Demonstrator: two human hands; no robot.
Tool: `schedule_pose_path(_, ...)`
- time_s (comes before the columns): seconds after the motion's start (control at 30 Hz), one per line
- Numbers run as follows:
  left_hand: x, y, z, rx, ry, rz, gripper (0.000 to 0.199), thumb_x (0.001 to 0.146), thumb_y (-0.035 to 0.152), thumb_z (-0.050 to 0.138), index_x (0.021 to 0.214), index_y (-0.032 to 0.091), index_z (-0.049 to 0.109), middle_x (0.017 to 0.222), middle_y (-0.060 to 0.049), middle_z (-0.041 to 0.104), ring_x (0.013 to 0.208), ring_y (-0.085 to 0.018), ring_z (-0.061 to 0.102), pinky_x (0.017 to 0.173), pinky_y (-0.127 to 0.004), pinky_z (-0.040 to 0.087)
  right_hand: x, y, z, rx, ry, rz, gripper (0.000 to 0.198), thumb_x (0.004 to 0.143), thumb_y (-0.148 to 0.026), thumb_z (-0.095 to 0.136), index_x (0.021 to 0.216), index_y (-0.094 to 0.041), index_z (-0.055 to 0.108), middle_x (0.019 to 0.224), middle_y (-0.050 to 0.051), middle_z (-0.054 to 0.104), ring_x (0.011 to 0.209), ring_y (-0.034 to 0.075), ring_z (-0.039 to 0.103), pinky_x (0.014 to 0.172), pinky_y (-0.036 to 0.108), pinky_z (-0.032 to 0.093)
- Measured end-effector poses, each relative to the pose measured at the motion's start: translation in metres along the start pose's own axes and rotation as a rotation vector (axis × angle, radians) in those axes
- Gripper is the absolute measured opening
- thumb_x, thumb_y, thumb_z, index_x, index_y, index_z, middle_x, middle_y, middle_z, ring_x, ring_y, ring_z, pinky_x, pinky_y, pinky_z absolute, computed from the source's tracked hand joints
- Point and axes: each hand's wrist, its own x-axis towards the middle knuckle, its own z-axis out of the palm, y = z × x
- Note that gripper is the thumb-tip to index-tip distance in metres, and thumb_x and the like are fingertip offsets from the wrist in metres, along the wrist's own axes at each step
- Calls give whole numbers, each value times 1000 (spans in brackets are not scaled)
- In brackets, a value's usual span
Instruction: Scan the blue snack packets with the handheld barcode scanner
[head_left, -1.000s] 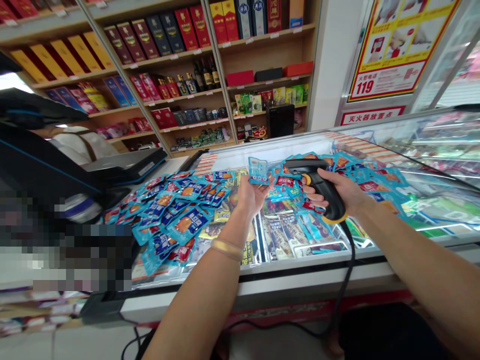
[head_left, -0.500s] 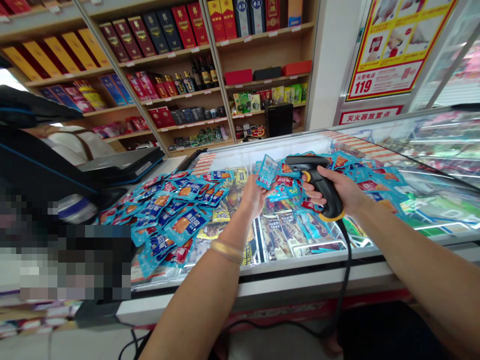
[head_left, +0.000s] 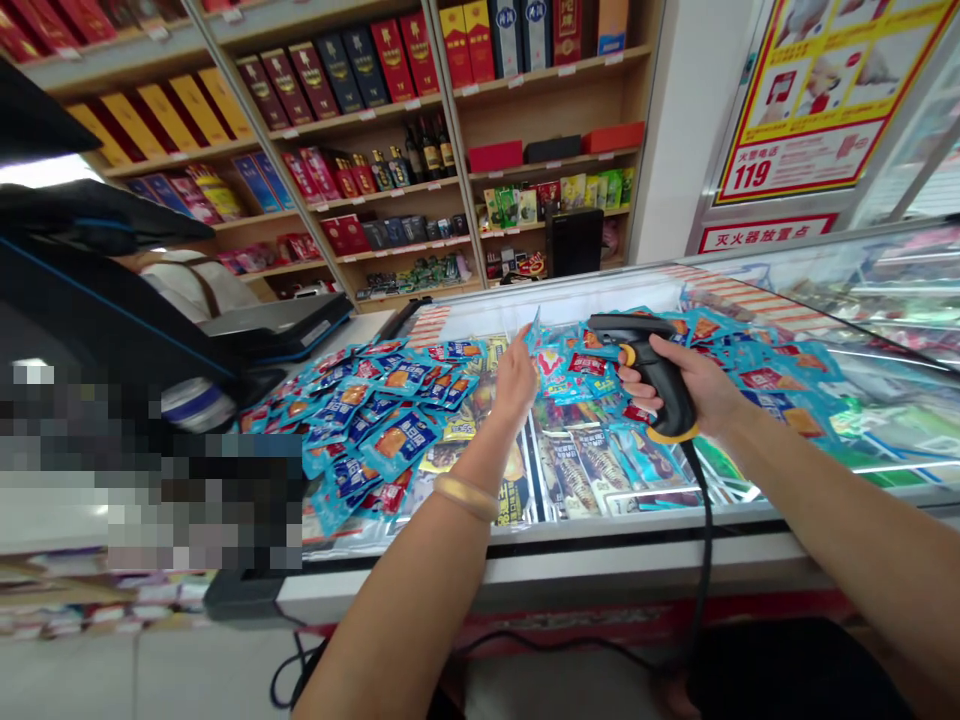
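My left hand is closed on a small blue snack packet, which stands nearly edge-on to me above the glass freezer top. My right hand grips a black and yellow barcode scanner by its handle, its head pointing left toward the packet. The scanner's cord hangs down over the freezer's front edge. Many blue snack packets lie in a heap left of my left arm. Another spread of snack packets lies behind and right of the scanner, and several lie between my hands.
Below the packets is a glass-topped freezer holding wrapped ice creams. A black checkout machine and a flat scale-like device stand at the left. Shelves with boxes and bottles line the back wall.
My left hand has turned the packet from showing its printed face to nearly edge-on. The right hand still holds the scanner. The whole view has shifted slightly.
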Motion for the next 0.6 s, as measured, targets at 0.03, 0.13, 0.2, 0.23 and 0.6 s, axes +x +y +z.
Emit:
schedule_pose_path(0.03,4,5,-11,131,19,99,41,94,27,33,120,19,64,127,-9,66,125,-22,56,106,-37,43,3,1,5,9,-8,5,18,89,-37,54,86,-19,55,69,2,47,49,11,38,37,22,37)
schedule_pose_path(0.13,14,27,-56,622,96,331,50,95,23,27,132,13,59,132,-13,63,130,-23,51,111,-38,37,14,8,27,27,-64,26,18,90,-37,54,88,-19,56,69,2,49,50,11,40,38,21,38)
schedule_pose_path(0.2,15,43,-92,946,170,375,51,94,23,29,136,13,56,131,-15,62,129,-26,51,111,-41,37,24,15,48,42,-113,51,20,90,-38,55,89,-18,56,69,2,50,50,11,42,38,20,39)
schedule_pose_path(0.23,13,50,-109,1084,219,372,51,94,24,29,138,14,55,133,-16,60,128,-28,51,110,-43,37,29,19,59,54,-137,68,21,90,-38,55,89,-18,56,68,2,50,50,10,42,39,19,39)
schedule_pose_path(0.6,-15,43,-191,1636,182,-67,55,98,36,26,149,22,40,157,-16,36,146,-37,30,115,-60,24,71,67,132,133,-209,264,33,100,-36,37,85,-13,56,63,2,51,47,8,46,37,16,38)
